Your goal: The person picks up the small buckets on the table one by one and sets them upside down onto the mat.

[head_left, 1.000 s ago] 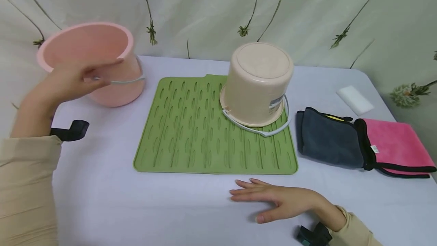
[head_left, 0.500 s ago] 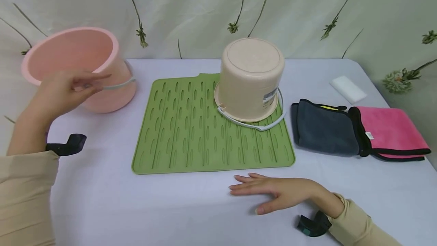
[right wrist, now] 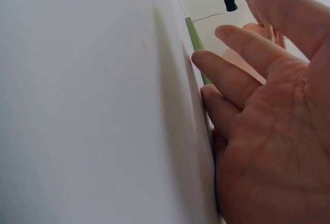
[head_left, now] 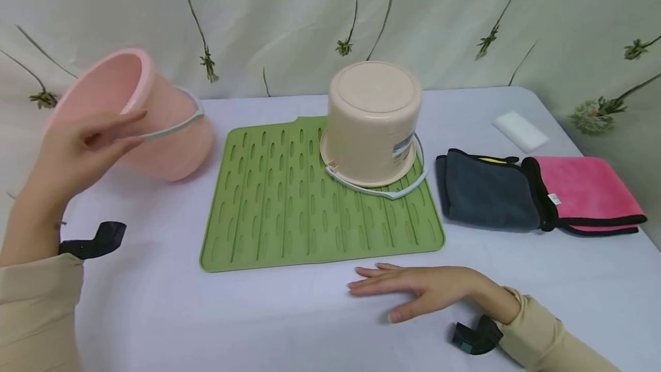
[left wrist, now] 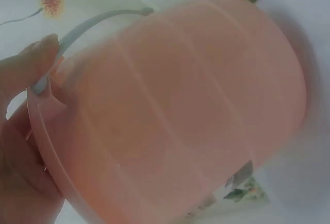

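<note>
My left hand (head_left: pixel 85 151) grips the rim of a pink bucket (head_left: pixel 170 125) at the left of the table, the thumb by the root of its grey handle (left wrist: pixel 87 26). The bucket tilts, its mouth turned toward the upper left. In the left wrist view the thumb lies outside the rim and the other fingers are partly hidden behind it. My right hand (head_left: pixel 420 289) rests on the white cloth with its fingers spread and holds nothing. Just beyond it lies a green ribbed mat (head_left: pixel 279 200), and a beige bucket (head_left: pixel 372 125) stands upside down on the mat's right part.
Right of the mat lie a folded dark grey cloth (head_left: pixel 490 191) and a pink cloth (head_left: pixel 588 191), both edged in black. Behind them is a white sponge-like block (head_left: pixel 520 131). A patterned curtain (head_left: pixel 289 27) hangs along the table's back edge.
The pink bucket has tipped further over, its mouth swinging left and its base lifting rightward, with my left hand on the rim. My right hand has stayed in place. The head view has shifted slightly.
</note>
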The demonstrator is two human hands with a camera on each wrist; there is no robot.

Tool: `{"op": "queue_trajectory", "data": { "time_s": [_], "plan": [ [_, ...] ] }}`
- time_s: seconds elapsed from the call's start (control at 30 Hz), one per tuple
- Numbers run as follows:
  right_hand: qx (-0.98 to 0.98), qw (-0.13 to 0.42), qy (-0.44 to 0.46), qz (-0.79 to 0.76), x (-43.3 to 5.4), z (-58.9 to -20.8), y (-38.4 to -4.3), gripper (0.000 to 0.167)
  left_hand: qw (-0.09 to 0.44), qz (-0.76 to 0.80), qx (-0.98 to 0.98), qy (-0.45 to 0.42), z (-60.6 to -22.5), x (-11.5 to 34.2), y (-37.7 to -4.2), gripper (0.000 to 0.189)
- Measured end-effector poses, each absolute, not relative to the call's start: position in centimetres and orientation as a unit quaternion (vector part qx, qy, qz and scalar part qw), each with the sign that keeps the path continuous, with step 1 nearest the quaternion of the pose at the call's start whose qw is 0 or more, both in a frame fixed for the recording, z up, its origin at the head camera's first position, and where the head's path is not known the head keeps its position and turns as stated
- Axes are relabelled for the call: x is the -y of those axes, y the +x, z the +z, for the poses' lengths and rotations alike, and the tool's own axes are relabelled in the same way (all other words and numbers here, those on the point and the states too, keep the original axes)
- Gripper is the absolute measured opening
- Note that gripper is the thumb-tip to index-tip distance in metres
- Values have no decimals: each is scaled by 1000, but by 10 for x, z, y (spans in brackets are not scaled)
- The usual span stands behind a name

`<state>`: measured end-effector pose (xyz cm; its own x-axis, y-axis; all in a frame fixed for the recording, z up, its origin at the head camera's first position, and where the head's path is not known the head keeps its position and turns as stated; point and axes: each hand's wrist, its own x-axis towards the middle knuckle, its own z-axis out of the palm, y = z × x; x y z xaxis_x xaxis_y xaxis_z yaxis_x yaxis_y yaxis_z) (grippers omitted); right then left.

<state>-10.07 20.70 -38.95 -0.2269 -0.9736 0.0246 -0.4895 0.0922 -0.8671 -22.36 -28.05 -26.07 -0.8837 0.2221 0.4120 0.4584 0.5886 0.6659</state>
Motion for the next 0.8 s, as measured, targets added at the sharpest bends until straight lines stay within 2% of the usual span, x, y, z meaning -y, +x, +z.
{"op": "queue_trajectory", "data": {
  "time_s": [0.13,0.27,0.53,0.8],
  "plan": [
    [-676,312,-538,-396,-207,-390,-104,56,141,-426,878,-165,-257,275,-210,41],
    [-675,311,-537,-400,-208,-392,-103,56,153,-449,863,-176,-250,262,-201,42],
    [-677,300,-541,-399,-206,-386,-101,56,166,-672,671,-266,-239,237,-170,39],
    [-672,299,-542,-406,-199,-381,-94,57,102,-811,491,-301,-242,220,-151,44]
  ]
}}
